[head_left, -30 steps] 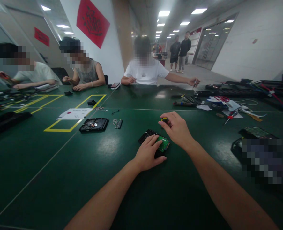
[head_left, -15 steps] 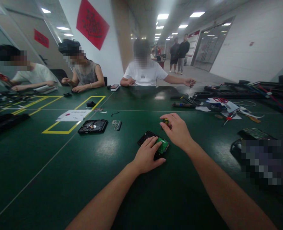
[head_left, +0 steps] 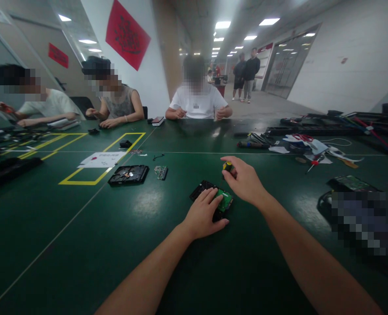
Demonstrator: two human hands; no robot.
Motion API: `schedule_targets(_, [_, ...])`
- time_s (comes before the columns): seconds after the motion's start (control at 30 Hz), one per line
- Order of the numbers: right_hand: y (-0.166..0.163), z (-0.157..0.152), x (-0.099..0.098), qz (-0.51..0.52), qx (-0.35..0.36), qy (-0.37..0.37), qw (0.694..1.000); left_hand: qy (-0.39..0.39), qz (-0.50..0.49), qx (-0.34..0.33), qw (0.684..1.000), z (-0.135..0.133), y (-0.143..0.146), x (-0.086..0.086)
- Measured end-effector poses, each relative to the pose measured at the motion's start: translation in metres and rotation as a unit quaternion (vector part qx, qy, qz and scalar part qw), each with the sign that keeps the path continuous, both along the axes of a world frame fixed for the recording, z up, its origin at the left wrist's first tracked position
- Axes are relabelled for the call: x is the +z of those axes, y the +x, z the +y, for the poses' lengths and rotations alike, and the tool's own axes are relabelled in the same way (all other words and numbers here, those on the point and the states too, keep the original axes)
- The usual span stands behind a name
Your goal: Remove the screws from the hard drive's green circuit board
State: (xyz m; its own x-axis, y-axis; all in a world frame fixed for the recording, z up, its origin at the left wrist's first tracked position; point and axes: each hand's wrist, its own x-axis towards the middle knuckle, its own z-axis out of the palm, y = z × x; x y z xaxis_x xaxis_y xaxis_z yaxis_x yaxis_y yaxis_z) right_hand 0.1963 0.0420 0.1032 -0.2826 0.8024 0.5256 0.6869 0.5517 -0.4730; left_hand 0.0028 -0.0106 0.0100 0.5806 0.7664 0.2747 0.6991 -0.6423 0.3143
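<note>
hard drive [head_left: 200, 189] held down on the green tabletop [head_left: 115, 227], screwdriver [head_left: 227, 166] above it
the left hand [head_left: 204, 213] lies flat, fingers spread, on the hard drive just in front of the person, touching its green circuit board [head_left: 225, 200], which faces up. the right hand [head_left: 244, 181] is closed around the screwdriver's yellow-and-black handle, held upright at the drive's far side, tip hidden. well to the left lie another opened drive [head_left: 128, 174], a small board [head_left: 161, 172] and a sheet of paper [head_left: 101, 159]
</note>
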Motion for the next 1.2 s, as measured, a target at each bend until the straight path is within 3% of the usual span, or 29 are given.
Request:
schedule_targets(0.73, [-0.0022,-0.001,0.002,0.013,-0.004,0.027,1.0,-0.002,0.006,0.006,1.0,0.0007,0.0012,-0.001])
schedule_targets(0.93, [-0.0034,-0.0038,0.0046,0.035,-0.011,-0.024,0.999,-0.002,0.003,0.003,1.0,0.0001,0.0013,-0.0016])
schedule_targets(1.2, [-0.0009,-0.0006,0.0046,-0.005,0.004,0.025,1.0,0.004,0.004,0.011,1.0,-0.001,0.0014,-0.0006])
